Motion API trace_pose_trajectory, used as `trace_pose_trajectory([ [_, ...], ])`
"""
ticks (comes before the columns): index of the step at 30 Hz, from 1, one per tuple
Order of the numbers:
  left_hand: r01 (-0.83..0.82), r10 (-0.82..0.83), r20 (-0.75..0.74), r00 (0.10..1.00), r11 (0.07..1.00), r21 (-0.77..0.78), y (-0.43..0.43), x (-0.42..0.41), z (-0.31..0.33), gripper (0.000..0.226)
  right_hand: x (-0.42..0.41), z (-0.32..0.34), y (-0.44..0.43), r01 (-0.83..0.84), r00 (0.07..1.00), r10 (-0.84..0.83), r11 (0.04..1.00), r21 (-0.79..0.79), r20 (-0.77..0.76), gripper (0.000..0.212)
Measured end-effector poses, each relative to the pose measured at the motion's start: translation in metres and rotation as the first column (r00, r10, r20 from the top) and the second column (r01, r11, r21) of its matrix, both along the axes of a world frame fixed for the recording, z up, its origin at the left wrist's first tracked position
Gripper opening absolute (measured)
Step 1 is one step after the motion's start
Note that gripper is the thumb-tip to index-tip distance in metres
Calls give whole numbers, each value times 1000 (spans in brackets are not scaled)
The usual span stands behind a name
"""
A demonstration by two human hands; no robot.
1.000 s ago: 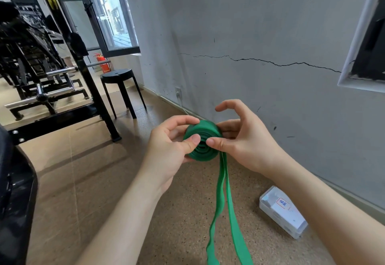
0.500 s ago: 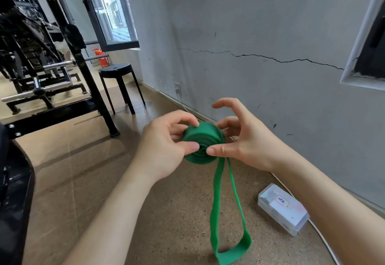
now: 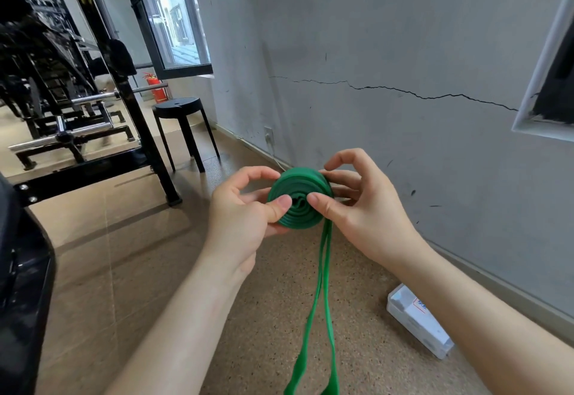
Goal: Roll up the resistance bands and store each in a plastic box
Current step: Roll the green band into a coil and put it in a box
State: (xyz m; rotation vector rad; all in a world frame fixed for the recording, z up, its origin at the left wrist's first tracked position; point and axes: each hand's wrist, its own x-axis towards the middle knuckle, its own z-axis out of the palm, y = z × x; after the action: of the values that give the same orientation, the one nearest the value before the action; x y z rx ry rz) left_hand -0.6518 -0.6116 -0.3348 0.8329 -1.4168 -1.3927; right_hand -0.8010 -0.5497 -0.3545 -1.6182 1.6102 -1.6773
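**Head view.** A green flat rubber resistance band (image 3: pixel 299 199), partly wound into a flat spiral coil, is held in the air between both hands, above the speckled brown floor (image 3: pixel 139 270).

- **Left hand** (image 3: pixel 245 217): pinches the coil's left side, with the thumb pressed on the near face and the fingers curled behind.
- **Right hand** (image 3: pixel 363 208): pinches the right side in the same way, with the index finger arched over the upper rim. The two thumb tips lie on either side of the spiral's centre.
- **Unwound part:** two strands hang from the coil's lower right edge to the bottom of the view.
- **Box:** a translucent white rectangular plastic box (image 3: pixel 416 321) with a label on top lies on the floor. It is near the floor's edge along the cracked grey wall (image 3: pixel 403 37) and partly hidden by the right forearm.
- **Background:** a round black stool (image 3: pixel 178 107) stands farther along that edge. A red fire extinguisher (image 3: pixel 157 90) and a black steel gym rack (image 3: pixel 146 143) are near it.
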Motion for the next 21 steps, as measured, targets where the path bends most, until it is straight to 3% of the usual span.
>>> trace_pose_trajectory([
  [4, 72, -70, -24, 997, 996, 54, -2, 2, -2, 28, 0, 5, 3, 21, 1000, -21, 999, 35, 3, 41],
  [6, 112, -95, 186, 978, 990, -84, -7, 7, -7, 28, -4, 10, 7, 24, 996, -16, 996, 84, -87, 46],
  [8, 176, -5, 474, 880, 932, -317, -9, 11, -5, 32, -7, 13, 10, 39, 970, 0, 987, 154, -243, 50],
  [11, 247, -2, 542, 840, 891, -381, -5, 12, -1, 34, -7, 15, 11, 27, 904, 67, 977, 213, -422, 54],
  [13, 272, 6, 582, 813, 880, -389, -2, 10, 2, 37, -5, 15, 10, 1, 885, 105, 974, 228, -454, 54],
  [16, 244, 5, 564, 826, 898, -365, -4, 7, -1, 51, -8, 12, 8, -69, 948, 146, 962, 266, -282, 58],
  [21, 154, -53, 371, 927, 956, -250, -5, 9, -1, 54, -18, 10, 8, -142, 990, 143, 963, 228, 12, 57],
])
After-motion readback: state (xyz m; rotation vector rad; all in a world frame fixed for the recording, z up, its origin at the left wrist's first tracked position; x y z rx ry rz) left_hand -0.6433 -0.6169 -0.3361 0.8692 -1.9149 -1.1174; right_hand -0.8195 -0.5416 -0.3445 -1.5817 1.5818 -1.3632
